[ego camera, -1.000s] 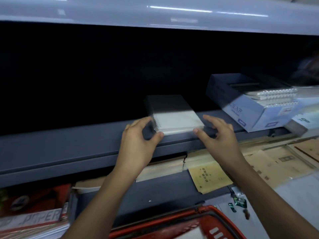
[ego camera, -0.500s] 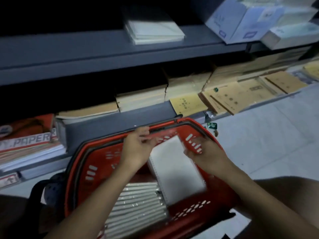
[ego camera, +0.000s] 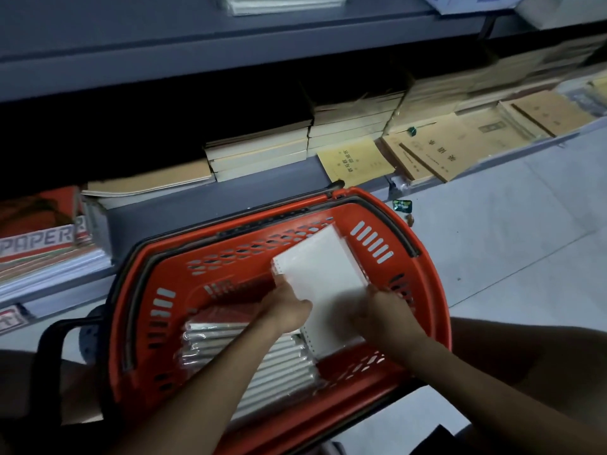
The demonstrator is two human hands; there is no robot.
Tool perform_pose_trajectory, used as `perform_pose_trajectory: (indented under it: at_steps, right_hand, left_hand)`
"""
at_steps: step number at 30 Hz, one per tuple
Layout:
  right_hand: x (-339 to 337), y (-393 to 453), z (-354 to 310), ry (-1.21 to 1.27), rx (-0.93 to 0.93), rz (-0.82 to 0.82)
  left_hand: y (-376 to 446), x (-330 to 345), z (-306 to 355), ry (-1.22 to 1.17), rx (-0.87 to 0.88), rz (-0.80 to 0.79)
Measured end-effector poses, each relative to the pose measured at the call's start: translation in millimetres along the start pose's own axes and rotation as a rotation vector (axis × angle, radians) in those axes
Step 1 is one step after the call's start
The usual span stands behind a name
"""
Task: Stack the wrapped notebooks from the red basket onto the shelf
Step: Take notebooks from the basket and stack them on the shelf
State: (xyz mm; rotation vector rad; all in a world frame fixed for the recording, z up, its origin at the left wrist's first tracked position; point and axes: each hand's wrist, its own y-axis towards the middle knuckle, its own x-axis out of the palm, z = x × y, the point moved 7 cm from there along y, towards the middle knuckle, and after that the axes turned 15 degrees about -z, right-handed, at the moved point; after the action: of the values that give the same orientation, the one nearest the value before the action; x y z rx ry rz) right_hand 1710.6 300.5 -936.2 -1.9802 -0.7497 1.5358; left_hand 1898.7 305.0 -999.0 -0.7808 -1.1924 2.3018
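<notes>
A red basket (ego camera: 423, 277) stands on the floor below me. Inside it, a row of wrapped notebooks (ego camera: 236, 349) stands on edge at the left. A white wrapped notebook (ego camera: 323, 274) is tilted up above the basket's right half. My left hand (ego camera: 289, 307) grips its left edge and my right hand (ego camera: 384, 313) grips its lower right edge. The grey shelf (ego camera: 164, 37) runs across the top, with a small stack of wrapped notebooks (ego camera: 282, 3) lying on it at the frame's upper edge.
Below the grey shelf, a lower shelf holds piles of brown and cream notebooks (ego camera: 354, 126) and yellow booklets (ego camera: 354, 160). Paper reams (ego camera: 36, 241) sit at the left. A blue box (ego camera: 460, 1) is at the top right. Pale floor (ego camera: 509, 231) lies right of the basket.
My hands left the stack on the shelf, dropped to the basket and took hold of another white notebook. It now sits slightly higher and more to the right than half a second ago.
</notes>
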Motion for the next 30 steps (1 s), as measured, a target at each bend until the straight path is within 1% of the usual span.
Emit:
perform_pose_trajectory:
  at_steps: [3,6,9,10,12,14,16,19,22,23,25,28,30]
  right_hand:
    - [0,-3,-3,-0.013,-0.021,0.064]
    - [-4,-2,1,0.08,-0.039,0.119]
    - [-11,-6,1,0.163,-0.053,0.225]
    - [-12,-7,2,0.203,-0.057,0.252]
    - [-14,-9,8,0.335,-0.027,0.256]
    - [-21,-10,15,0.458,0.004,0.257]
    - [-32,-15,19,0.564,-0.004,0.258]
    - [-48,-31,12,0.652,-0.075,0.231]
    - [-53,-50,0,0.901,-0.182,0.112]
    - [-55,-58,-3,0.961,-0.21,0.097]
    - [-62,-73,-8,1.006,-0.278,0.094]
    - [-82,-102,-23,1.009,-0.425,0.15]
    - [-97,-120,-32,1.031,-0.509,0.199]
  left_hand:
    - [-2,0,-1,-0.122,0.015,0.011]
    - [-3,0,1,-0.226,0.03,-0.03]
    - [-7,-1,5,-0.328,0.093,-0.007]
    - [-7,2,4,-0.372,0.108,-0.001]
    - [1,9,-1,-0.462,0.134,0.022]
    - [-14,7,9,-0.568,0.168,0.052]
    - [-32,4,18,-0.72,0.214,0.064]
    - [-45,-1,23,-0.926,0.33,-0.04]
    - [-62,-14,26,-1.057,0.428,-0.162]
    - [-67,-16,25,-1.063,0.456,-0.203]
    - [-81,-20,27,-1.033,0.525,-0.292]
    - [-114,-31,38,-0.958,0.64,-0.379]
    - [-142,-43,52,-0.912,0.764,-0.467]
